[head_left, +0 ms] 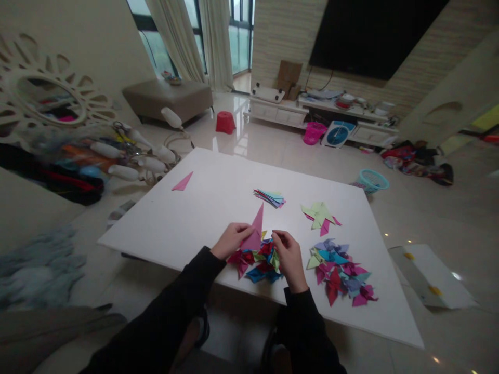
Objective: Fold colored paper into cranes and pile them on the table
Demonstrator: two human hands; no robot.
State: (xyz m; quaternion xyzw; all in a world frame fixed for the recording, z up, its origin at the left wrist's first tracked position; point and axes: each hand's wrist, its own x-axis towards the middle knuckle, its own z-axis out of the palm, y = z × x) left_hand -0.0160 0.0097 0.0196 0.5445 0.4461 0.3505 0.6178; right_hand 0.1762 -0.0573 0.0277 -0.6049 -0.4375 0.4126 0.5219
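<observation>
My left hand (231,241) pinches a folded pink paper (256,228) between thumb and fingers, its long point upward. My right hand (289,255) is a little to the right of that paper, fingers curled toward the thumb; whether anything is between the fingertips I cannot make out. Below and between both hands lies a heap of folded origami pieces (262,267) in red, blue, green and pink, partly hidden by the hands. A fan of flat folded papers (270,198) rests just beyond. Another narrow pink folded paper (183,182) lies by itself at the far left of the white table (156,228).
On the table's right are a second heap of colourful folded pieces (341,272) and a group of green and pink ones (320,215). A lamp with white shades (152,164) borders the left edge. A blue basket (372,180) stands on the floor beyond the right corner.
</observation>
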